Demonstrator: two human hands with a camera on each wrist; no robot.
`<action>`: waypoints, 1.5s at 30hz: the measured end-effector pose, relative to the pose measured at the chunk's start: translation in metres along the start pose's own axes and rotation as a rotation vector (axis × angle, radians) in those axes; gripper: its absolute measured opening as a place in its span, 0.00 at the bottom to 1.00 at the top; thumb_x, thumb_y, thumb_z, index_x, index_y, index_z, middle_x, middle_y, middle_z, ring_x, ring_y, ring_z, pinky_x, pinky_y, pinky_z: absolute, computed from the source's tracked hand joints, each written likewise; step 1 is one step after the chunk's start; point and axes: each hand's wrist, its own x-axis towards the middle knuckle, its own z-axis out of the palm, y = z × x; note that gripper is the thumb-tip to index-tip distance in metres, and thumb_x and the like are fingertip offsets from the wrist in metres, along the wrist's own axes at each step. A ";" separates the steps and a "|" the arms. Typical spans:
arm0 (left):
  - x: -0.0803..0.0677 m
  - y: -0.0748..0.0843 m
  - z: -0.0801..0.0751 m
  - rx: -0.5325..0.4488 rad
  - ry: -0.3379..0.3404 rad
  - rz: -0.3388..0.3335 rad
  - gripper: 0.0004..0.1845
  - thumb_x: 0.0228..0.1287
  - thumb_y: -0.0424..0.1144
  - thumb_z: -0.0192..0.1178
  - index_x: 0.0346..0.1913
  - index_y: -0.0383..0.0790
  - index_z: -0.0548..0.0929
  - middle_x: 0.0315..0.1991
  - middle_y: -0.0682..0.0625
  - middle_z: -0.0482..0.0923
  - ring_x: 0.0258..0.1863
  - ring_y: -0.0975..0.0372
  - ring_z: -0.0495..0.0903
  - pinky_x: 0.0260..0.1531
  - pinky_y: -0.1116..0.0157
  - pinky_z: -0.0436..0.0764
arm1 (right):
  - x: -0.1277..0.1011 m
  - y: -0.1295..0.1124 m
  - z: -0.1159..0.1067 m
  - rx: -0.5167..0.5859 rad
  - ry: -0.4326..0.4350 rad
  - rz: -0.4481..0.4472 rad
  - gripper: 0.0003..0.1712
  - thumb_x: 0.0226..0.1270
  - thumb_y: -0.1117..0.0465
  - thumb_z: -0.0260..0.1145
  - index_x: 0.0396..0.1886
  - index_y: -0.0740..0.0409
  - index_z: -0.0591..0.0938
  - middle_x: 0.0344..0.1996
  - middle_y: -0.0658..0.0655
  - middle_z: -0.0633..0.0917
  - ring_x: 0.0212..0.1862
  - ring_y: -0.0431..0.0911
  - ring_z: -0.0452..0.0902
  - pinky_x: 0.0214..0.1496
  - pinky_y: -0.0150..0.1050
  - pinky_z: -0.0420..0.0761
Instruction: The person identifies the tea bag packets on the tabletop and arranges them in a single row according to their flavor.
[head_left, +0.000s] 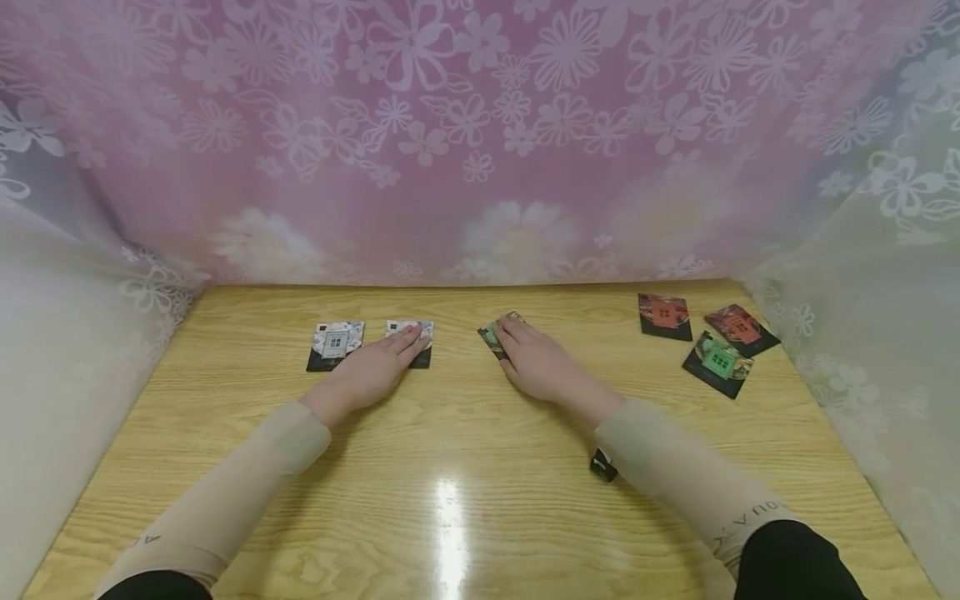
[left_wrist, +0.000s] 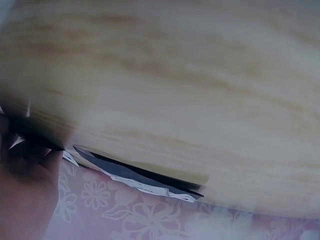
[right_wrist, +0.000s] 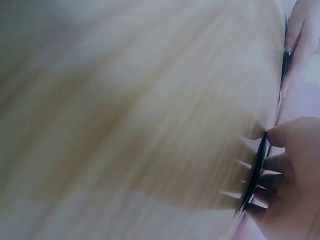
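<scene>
Two hands lie on a glossy, pale wood-grain counter (head_left: 465,500). The left hand (head_left: 371,371) rests flat, fingers straight and relaxed, on a flat, square, black-edged packet with a white floral print (head_left: 420,337); a matching packet (head_left: 335,344) lies just beside it. The right hand (head_left: 536,362) covers a green-printed packet (head_left: 493,336), fingers extended. Two red packets (head_left: 664,316) and one green (head_left: 718,362) lie far right.

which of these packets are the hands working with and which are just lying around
In hand:
- white packet under the left hand
- green packet under the right hand

Lying about:
- second white packet, left of the left hand
- two red packets and another green one, far right
- small dark item by the right sleeve
</scene>
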 end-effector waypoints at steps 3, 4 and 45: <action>-0.001 -0.001 0.000 0.007 0.000 -0.001 0.29 0.88 0.34 0.40 0.86 0.44 0.56 0.87 0.41 0.51 0.85 0.46 0.56 0.84 0.46 0.64 | 0.008 -0.013 0.000 0.008 -0.006 0.019 0.37 0.87 0.52 0.54 0.85 0.65 0.59 0.85 0.66 0.57 0.87 0.59 0.51 0.90 0.54 0.57; -0.001 -0.002 0.000 0.011 0.000 0.000 0.29 0.88 0.35 0.41 0.86 0.44 0.56 0.87 0.41 0.51 0.85 0.46 0.56 0.84 0.46 0.64 | 0.010 -0.017 -0.001 0.009 -0.008 0.022 0.37 0.87 0.52 0.54 0.85 0.65 0.59 0.85 0.66 0.57 0.87 0.59 0.51 0.90 0.53 0.57; 0.004 -0.006 0.007 0.042 0.014 0.037 0.29 0.89 0.39 0.40 0.86 0.44 0.56 0.87 0.42 0.49 0.86 0.48 0.53 0.86 0.48 0.61 | 0.021 0.013 0.001 0.050 -0.021 -0.268 0.35 0.87 0.56 0.54 0.86 0.58 0.59 0.86 0.60 0.58 0.86 0.57 0.54 0.90 0.56 0.57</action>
